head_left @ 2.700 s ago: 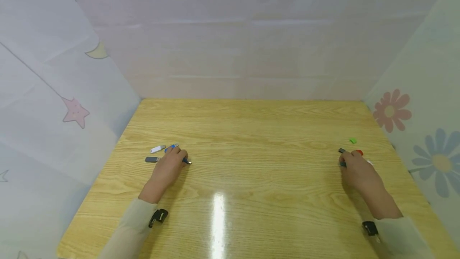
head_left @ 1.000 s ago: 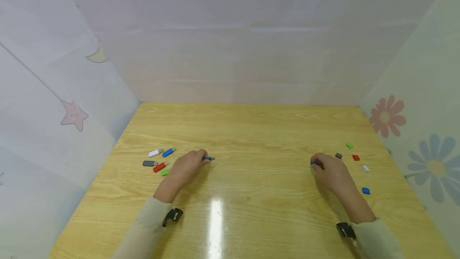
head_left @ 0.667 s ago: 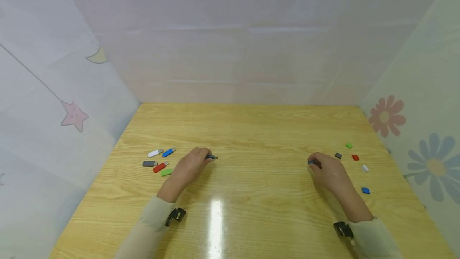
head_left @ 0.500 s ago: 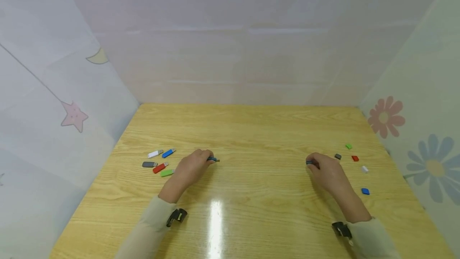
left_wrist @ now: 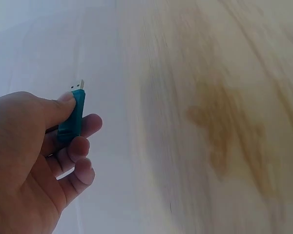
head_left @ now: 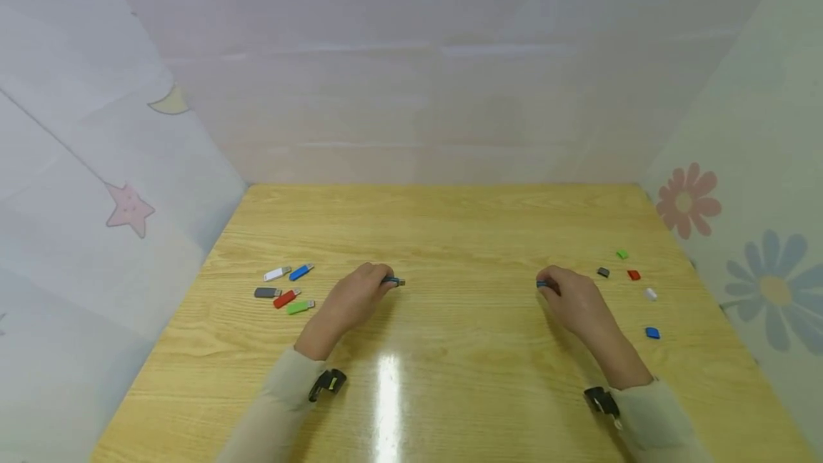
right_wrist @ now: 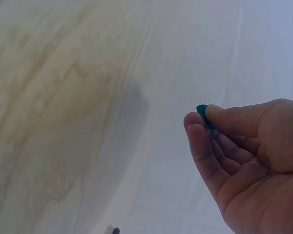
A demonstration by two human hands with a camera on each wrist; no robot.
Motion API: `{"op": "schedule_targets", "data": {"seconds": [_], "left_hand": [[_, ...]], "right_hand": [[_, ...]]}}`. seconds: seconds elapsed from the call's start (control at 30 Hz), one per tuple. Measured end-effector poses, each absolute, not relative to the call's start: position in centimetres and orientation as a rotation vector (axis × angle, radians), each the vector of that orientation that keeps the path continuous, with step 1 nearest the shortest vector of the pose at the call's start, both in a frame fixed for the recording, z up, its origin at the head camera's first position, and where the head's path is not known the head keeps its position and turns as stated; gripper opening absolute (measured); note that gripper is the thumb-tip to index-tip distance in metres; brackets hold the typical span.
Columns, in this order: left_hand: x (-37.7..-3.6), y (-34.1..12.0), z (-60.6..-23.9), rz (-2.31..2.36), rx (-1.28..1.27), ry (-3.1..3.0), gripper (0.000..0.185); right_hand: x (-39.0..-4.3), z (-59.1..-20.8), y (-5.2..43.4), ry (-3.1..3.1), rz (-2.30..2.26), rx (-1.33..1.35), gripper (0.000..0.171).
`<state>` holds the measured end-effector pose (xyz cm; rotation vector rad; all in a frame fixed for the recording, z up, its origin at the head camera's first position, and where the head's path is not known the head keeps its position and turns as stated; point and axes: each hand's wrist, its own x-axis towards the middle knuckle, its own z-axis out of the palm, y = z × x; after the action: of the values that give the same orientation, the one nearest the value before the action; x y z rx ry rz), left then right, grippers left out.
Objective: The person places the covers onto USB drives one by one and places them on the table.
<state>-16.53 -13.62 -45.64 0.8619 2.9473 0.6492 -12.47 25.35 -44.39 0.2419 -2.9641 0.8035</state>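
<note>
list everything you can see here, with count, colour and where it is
table: 1, light wood, fills the lower view
usb sticks lying loose: 5, white, blue, grey, red, green, clustered on the table's left side
loose caps: 5, green, grey, red, white, blue, scattered on the table's right side
teal usb stick: 1, metal plug bare, pinched in the left hand
teal cap: 1, pinched in the right hand
patterned sheets: pale, with star and flower prints, walling the table
left hand: left of centre
right hand: right of centre
</note>
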Motion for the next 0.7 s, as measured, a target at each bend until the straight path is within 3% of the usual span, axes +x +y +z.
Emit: {"op": "schedule_targets", "data": {"seconds": [0.7], "left_hand": [[-16.4, -11.2, -45.5, 0.658, 0.97, 2.917, 0.015]], "right_hand": [[-12.8, -43.9, 23.3, -2.953, 0.831, 0.294, 0.01]]}}
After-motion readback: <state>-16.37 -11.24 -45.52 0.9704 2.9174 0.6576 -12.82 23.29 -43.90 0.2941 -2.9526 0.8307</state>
